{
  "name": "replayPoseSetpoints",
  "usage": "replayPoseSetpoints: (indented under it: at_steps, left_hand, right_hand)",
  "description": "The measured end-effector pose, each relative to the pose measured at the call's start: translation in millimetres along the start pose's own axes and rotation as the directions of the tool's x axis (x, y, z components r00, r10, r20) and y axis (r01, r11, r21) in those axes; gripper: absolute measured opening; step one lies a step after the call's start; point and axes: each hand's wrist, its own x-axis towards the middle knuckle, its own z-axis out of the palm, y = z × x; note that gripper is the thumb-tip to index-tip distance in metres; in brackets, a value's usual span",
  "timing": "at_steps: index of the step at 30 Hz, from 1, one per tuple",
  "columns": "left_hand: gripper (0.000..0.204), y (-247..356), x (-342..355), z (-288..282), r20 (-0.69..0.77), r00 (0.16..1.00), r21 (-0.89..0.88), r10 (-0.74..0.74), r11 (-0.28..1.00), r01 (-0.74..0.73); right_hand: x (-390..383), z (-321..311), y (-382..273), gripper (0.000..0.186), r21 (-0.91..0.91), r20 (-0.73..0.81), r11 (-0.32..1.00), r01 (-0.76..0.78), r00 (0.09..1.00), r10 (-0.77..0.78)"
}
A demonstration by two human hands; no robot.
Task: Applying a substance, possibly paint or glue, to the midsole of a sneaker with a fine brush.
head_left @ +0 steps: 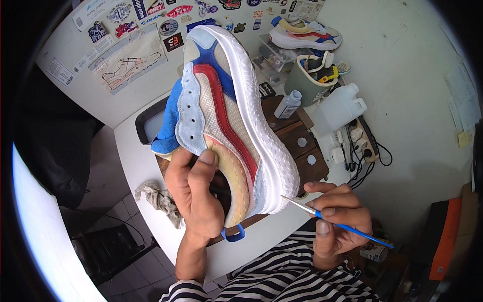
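Observation:
A multicoloured sneaker (pixel 226 105) with a thick white sole (pixel 256 110) is held up in front of me, heel toward me and toe pointing away. My left hand (pixel 196 191) grips it at the collar, thumb outside by the lowest eyelets and fingers partly hidden behind the pale blue eyelet strip. In my right hand (pixel 342 216) is a thin paintbrush (pixel 352 231) with a blue handle, pinched near its metal collar. Its fine tip is at the white sole near the heel; whether it touches cannot be made out.
A small bottle (pixel 288 104) stands on a dark wooden box (pixel 292 136) behind the sneaker. To the right are a white jug (pixel 339 108), cables (pixel 359 163) and a bin of tools (pixel 307 75). Another sneaker (pixel 306 34) rests at the back. A crumpled rag (pixel 158 201) lies left.

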Motion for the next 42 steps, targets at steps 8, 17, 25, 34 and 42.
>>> replayPoseSetpoints:
  at_steps: [8, 17, 25, 34, 42]
  left_hand:
    - [0.028, 1, 3, 1, 0.056, 0.998, 0.046, 0.039, 0.998, -0.041]
    - [0.016, 5, 9, 5, 0.056, 0.998, -0.046, -0.005, 0.999, 0.008]
    - [0.016, 6, 15, 3, 0.162, 0.985, -0.040, -0.055, 0.997, 0.062]
    - [0.035, -6, 4, -16, 0.334, 0.939, 0.225, 0.087, 0.960, -0.169]
    - [0.033, 4, 0, 11, 0.501, 0.780, 0.336, 0.375, 0.747, -0.575]
  right_hand:
    - [-8, -4, 11, 0.017, 0.141, -0.028, 0.984, -0.114, 0.993, 0.119]
    - [-8, -4, 9, 0.016, 0.185, -0.051, 0.974, -0.133, 0.988, 0.145]
    - [-3, -11, 10, 0.016, 0.260, -0.078, 0.956, -0.134, 0.984, 0.160]
    - [-13, -51, 19, 0.014, 0.326, -0.216, 0.934, -0.146, 0.950, 0.224]
    - [-36, -83, 26, 0.009, 0.242, -0.279, 0.940, -0.241, 0.911, 0.305]
